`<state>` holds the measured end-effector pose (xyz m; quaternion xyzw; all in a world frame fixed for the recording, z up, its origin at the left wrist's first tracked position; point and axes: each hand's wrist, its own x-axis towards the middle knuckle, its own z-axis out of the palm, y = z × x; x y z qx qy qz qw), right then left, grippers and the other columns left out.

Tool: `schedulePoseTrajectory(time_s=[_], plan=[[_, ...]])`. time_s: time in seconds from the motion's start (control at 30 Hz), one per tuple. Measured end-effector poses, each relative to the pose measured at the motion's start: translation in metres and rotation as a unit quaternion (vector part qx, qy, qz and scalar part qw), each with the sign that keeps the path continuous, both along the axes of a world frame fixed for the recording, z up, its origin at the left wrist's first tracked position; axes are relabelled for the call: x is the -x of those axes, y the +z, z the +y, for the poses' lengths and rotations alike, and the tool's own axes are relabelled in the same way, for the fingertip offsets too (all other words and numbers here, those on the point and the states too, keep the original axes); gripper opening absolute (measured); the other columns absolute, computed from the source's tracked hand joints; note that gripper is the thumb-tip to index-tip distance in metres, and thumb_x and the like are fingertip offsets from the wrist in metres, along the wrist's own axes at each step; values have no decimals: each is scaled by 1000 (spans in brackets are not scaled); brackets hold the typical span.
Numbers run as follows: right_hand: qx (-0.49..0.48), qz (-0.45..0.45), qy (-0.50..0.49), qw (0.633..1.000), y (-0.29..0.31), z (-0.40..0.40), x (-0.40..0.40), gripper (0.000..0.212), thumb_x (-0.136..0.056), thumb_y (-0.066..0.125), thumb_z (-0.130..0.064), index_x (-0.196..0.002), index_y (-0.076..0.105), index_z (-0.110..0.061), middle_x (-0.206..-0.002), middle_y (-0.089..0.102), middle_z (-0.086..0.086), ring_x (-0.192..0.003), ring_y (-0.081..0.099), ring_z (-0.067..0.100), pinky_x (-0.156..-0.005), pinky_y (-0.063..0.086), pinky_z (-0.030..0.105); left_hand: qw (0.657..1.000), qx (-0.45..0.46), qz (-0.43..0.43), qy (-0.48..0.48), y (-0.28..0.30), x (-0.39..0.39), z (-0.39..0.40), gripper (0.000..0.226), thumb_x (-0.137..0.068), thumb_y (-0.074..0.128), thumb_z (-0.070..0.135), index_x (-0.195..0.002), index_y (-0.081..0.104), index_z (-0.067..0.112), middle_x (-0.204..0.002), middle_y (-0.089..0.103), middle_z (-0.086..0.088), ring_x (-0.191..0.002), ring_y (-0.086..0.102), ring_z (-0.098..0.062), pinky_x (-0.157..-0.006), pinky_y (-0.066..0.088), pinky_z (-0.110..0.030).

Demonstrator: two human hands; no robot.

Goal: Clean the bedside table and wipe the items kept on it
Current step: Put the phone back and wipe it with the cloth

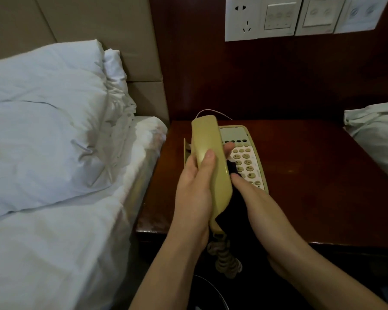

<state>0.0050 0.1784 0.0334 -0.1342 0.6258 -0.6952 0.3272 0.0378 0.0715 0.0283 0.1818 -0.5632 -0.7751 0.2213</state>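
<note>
My left hand (pixel 195 193) grips a beige telephone handset (pixel 207 151), lifted and tilted above the phone base (pixel 254 153); the thumb lies on the handset's back and the fingertips show past its right side. My right hand (pixel 260 204) holds a dark cloth (pixel 233 170) against the handset's right underside, with its fingers hidden behind the cloth. The cloth covers part of the keypad. The base sits on the dark wooden bedside table (pixel 311 175). A coiled cord (pixel 226 258) hangs from the handset's near end, over the table's front edge.
A bed with a white pillow (pixel 43 119) and sheet borders the table on the left. White bedding (pixel 376 135) of another bed overlaps the table's right edge. A panel of sockets and switches (pixel 242 19) is on the wooden wall behind.
</note>
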Motion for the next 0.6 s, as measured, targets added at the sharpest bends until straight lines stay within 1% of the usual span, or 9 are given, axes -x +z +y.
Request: schedulePoseTrajectory(time_s=[0.07, 0.13, 0.17, 0.23, 0.33, 0.4, 0.47, 0.53, 0.6], plan=[[-2, 60, 10, 998, -8, 1, -12, 24, -97, 45, -50, -114, 61, -46, -113, 69, -23, -104, 64, -5, -90, 49, 24, 999, -46, 0, 24, -2, 1, -5, 35, -107, 47, 32, -132, 66, 16, -120, 76, -3, -115, 71, -18, -100, 57, -39], [-60, 194, 23, 979, -14, 2, -22, 34, -94, 39, -57, -126, 48, -50, -117, 64, -24, -108, 59, -7, -90, 48, 24, 991, -130, 0, 40, -4, 1, -9, 39, -106, 50, 35, -132, 66, 12, -123, 74, -13, -118, 69, -30, -106, 52, -52], [-103, 261, 14, 960, -16, 3, -23, 40, -92, 37, -61, -128, 44, -47, -116, 62, -23, -107, 59, -6, -88, 50, 25, 986, -158, 3, 47, -6, 0, -11, 40, -106, 50, 36, -130, 68, 10, -124, 73, -15, -120, 68, -32, -109, 50, -54], [-185, 354, -14, 917, -14, 4, -15, 44, -90, 32, -65, -124, 45, -41, -106, 62, -19, -95, 61, -1, -80, 52, 28, 985, -166, 6, 52, -6, -2, -7, 39, -107, 48, 34, -127, 69, 8, -122, 74, -15, -119, 69, -31, -109, 49, -53], [-267, 432, -47, 860, -7, 0, 5, 39, -94, 23, -65, -99, 49, -36, -80, 59, -13, -70, 58, 2, -63, 45, 29, 993, -118, -8, 31, -2, -4, 6, 33, -107, 48, 32, -130, 68, 19, -116, 77, -6, -110, 74, -22, -103, 54, -45], [-270, 445, -70, 851, -3, -4, 11, 41, -95, 21, -63, -85, 48, -34, -69, 58, -11, -60, 57, 3, -57, 41, 27, 997, -73, -15, 17, -4, -4, 14, 33, -105, 51, 35, -135, 64, 28, -119, 76, 1, -113, 72, -17, -104, 53, -42], [-261, 424, -66, 865, -4, -3, 8, 44, -94, 22, -66, -82, 49, -33, -65, 59, -9, -55, 58, 4, -54, 41, 25, 998, -52, -10, 16, -6, -4, 16, 35, -106, 49, 36, -136, 64, 27, -123, 75, 1, -118, 69, -18, -106, 51, -43], [-253, 382, -30, 888, -8, 3, 2, 45, -91, 27, -70, -86, 53, -34, -69, 64, -9, -59, 61, 3, -56, 45, 24, 999, -42, 1, 28, -6, -4, 10, 37, -108, 43, 35, -131, 68, 20, -122, 76, -1, -118, 69, -20, -105, 53, -41], [-225, 300, 20, 927, -12, 10, -3, 48, -84, 36, -76, -95, 59, -36, -81, 70, -13, -71, 66, -1, -66, 51, 25, 997, -57, 12, 53, -4, -5, 3, 44, -109, 39, 38, -121, 75, 17, -119, 77, -2, -117, 70, -20, -104, 51, -43]])
